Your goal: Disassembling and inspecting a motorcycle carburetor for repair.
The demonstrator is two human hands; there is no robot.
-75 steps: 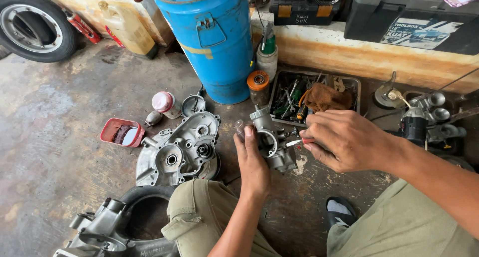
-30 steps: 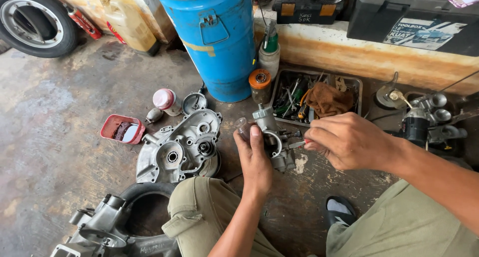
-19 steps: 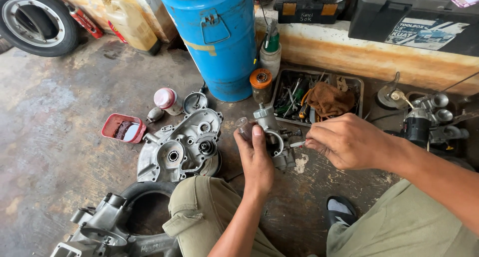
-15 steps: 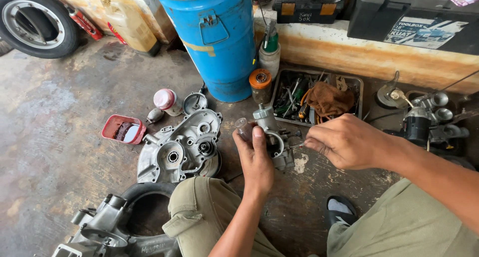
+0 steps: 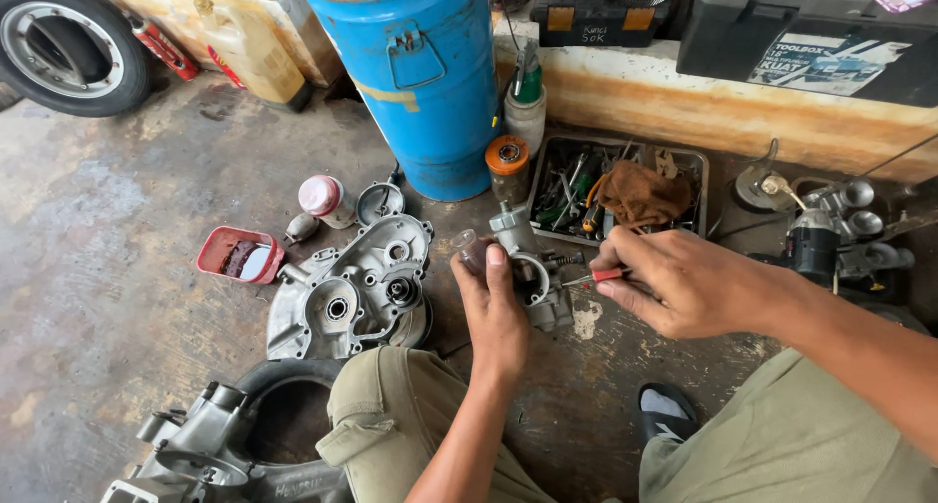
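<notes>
Blue-white label (image 5: 823,62), prob. sticker, black toolbox (image 5: 743,24)

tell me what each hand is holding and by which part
The left hand grips the grey metal carburetor around its body, thumb up its near side. The right hand pinches a small red-handled screwdriver by its handle.

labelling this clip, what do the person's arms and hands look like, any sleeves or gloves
Both arms are bare to the frame edge, with no sleeves showing. The left hand and right hand wear no gloves, rings or watch. Fingertips look grimy.

floor (image 5: 117,210) — stained concrete | on it: engine cover (image 5: 347,293), blue drum (image 5: 420,73), red tray (image 5: 237,255)
</notes>
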